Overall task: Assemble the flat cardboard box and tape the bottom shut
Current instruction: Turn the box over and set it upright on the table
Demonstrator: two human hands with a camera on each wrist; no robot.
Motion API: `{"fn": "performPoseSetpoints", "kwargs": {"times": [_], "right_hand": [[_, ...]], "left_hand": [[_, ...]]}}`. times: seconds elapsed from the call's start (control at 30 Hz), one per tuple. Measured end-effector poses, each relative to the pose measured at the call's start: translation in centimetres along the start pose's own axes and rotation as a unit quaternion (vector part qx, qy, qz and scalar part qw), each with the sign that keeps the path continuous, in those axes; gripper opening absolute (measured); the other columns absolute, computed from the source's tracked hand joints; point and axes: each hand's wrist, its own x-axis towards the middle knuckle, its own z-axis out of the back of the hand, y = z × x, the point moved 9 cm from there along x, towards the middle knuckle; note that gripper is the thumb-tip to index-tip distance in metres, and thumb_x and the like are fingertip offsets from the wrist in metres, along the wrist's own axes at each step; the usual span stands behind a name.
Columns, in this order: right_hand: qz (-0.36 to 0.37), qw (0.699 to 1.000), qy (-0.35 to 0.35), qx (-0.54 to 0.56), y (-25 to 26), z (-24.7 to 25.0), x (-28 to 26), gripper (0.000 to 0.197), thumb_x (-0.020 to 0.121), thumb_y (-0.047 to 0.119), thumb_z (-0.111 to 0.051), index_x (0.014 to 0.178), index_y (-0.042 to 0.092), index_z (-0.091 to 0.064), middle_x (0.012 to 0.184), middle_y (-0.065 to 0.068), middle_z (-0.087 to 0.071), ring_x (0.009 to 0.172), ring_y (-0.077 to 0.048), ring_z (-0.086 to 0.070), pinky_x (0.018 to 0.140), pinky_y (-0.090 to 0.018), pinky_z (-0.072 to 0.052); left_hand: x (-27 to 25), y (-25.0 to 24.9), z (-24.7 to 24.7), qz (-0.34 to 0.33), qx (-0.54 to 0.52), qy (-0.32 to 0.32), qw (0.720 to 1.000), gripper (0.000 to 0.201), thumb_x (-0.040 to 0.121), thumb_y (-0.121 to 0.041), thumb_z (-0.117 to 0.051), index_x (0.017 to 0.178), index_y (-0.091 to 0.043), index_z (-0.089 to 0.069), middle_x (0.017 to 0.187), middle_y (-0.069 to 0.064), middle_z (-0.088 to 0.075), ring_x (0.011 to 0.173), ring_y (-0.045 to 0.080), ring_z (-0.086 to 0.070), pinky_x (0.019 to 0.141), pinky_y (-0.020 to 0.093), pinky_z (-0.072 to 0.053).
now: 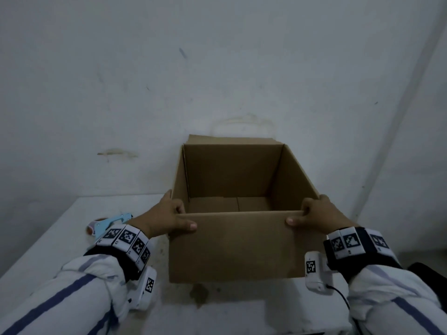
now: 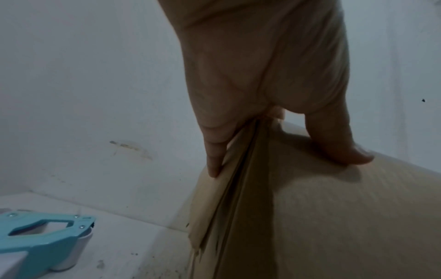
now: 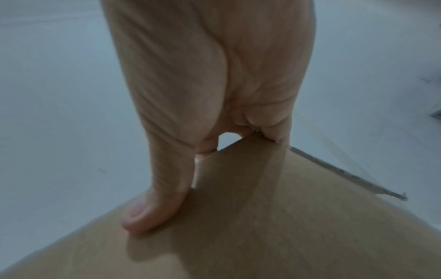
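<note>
A brown cardboard box (image 1: 237, 247) stands upright with its top open, and its closed bottom flaps show inside. My left hand (image 1: 169, 217) grips the near left top corner, thumb on the front panel and fingers curled over the rim. My right hand (image 1: 314, 213) grips the near right top corner the same way. In the left wrist view the left hand (image 2: 262, 85) pinches the box (image 2: 334, 226) at its corner edge. In the right wrist view the right hand (image 3: 203, 94) has its thumb flat on the box (image 3: 262, 236). A light blue tape dispenser (image 1: 106, 223) lies left of my left wrist.
The box is over a white table (image 1: 48, 243) that meets a white wall (image 1: 217, 68) close behind. The tape dispenser (image 2: 40, 239) rests on the table (image 2: 133, 251) left of the box. A dark object (image 1: 430, 269) shows at the right edge.
</note>
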Motion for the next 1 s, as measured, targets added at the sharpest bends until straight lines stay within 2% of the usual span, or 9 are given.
{"fn": "performPoseSetpoints", "kwargs": {"times": [0.07,0.17,0.27,0.4,0.7,0.73,0.8,0.87,1.0], "right_hand": [[-0.006,1.000,-0.012,0.004,0.0,0.1,-0.4,0.043,0.074,0.058,-0.068,0.091,0.023,-0.049,0.113,-0.010,-0.044,0.093,-0.023,-0.050,0.091,-0.035,-0.045],[-0.010,0.999,-0.031,0.008,0.2,0.6,-0.9,0.040,0.075,0.058,-0.067,0.072,0.025,-0.045,0.098,-0.006,-0.049,0.087,-0.020,-0.050,0.073,-0.030,-0.040],[-0.014,0.998,-0.049,0.020,0.3,1.0,-0.8,0.042,0.073,0.062,-0.065,0.066,0.028,-0.042,0.097,-0.008,-0.056,0.088,-0.022,-0.054,0.070,-0.030,-0.039],[-0.028,0.997,-0.060,0.028,0.4,0.9,-0.8,0.043,0.074,0.062,-0.064,0.083,0.022,-0.051,0.100,-0.008,-0.049,0.093,-0.024,-0.053,0.077,-0.032,-0.042],[-0.055,0.990,-0.109,0.068,-0.4,1.0,-0.2,0.047,0.071,0.064,-0.066,0.095,0.024,-0.056,0.113,-0.008,-0.051,0.110,-0.031,-0.053,0.099,-0.049,-0.042],[-0.054,0.990,-0.112,0.070,-0.6,0.9,0.0,0.050,0.072,0.063,-0.066,0.099,0.022,-0.058,0.116,-0.010,-0.051,0.111,-0.031,-0.053,0.099,-0.048,-0.042],[-0.042,0.990,-0.110,0.083,-0.9,1.1,1.0,0.053,0.073,0.059,-0.067,0.104,0.016,-0.059,0.123,-0.015,-0.051,0.114,-0.032,-0.051,0.099,-0.044,-0.043],[-0.034,0.988,-0.109,0.103,-1.4,1.3,2.0,0.052,0.074,0.056,-0.069,0.105,0.014,-0.060,0.126,-0.017,-0.049,0.117,-0.033,-0.049,0.099,-0.042,-0.042],[-0.031,0.987,-0.108,0.119,-2.4,1.9,4.2,0.053,0.073,0.055,-0.070,0.107,0.015,-0.060,0.127,-0.015,-0.047,0.115,-0.033,-0.050,0.100,-0.043,-0.043]], "left_hand": [[-0.3,0.0,0.3,-0.006,0.005,-0.026,1.000,0.040,0.059,-0.051,-0.080,0.063,-0.024,-0.050,0.136,0.017,-0.040,0.129,0.036,-0.040,0.097,0.045,-0.044],[-0.8,-0.7,0.9,-0.020,0.000,-0.069,0.997,0.040,0.067,-0.042,-0.079,0.064,-0.019,-0.047,0.095,0.004,-0.050,0.093,0.024,-0.053,0.065,0.029,-0.039],[-0.7,-0.8,1.2,-0.022,-0.015,-0.087,0.996,0.039,0.071,-0.043,-0.076,0.065,-0.019,-0.046,0.082,0.000,-0.049,0.077,0.018,-0.050,0.058,0.027,-0.032],[0.0,-0.5,1.3,-0.008,-0.016,-0.104,0.994,0.039,0.072,-0.044,-0.074,0.069,-0.018,-0.046,0.086,0.001,-0.049,0.075,0.016,-0.048,0.058,0.027,-0.032],[1.9,-1.1,0.7,-0.006,-0.005,-0.125,0.992,0.036,0.078,-0.044,-0.069,0.075,-0.021,-0.042,0.103,0.007,-0.049,0.079,0.016,-0.048,0.059,0.026,-0.035],[2.1,-1.1,0.4,-0.004,0.005,-0.121,0.993,0.035,0.079,-0.045,-0.068,0.076,-0.022,-0.042,0.109,0.009,-0.049,0.084,0.018,-0.050,0.063,0.028,-0.039],[2.9,-1.5,-0.2,0.003,0.021,-0.110,0.994,0.034,0.080,-0.048,-0.066,0.075,-0.025,-0.041,0.125,0.013,-0.044,0.108,0.027,-0.050,0.082,0.037,-0.046],[3.5,-1.9,-0.9,0.015,0.023,-0.096,0.995,0.032,0.080,-0.048,-0.064,0.075,-0.027,-0.041,0.135,0.014,-0.037,0.123,0.032,-0.042,0.098,0.045,-0.042],[4.6,-2.9,-1.7,0.031,0.012,-0.102,0.994,0.031,0.082,-0.047,-0.064,0.074,-0.027,-0.041,0.148,0.012,-0.024,0.130,0.032,-0.038,0.105,0.048,-0.039]]}}
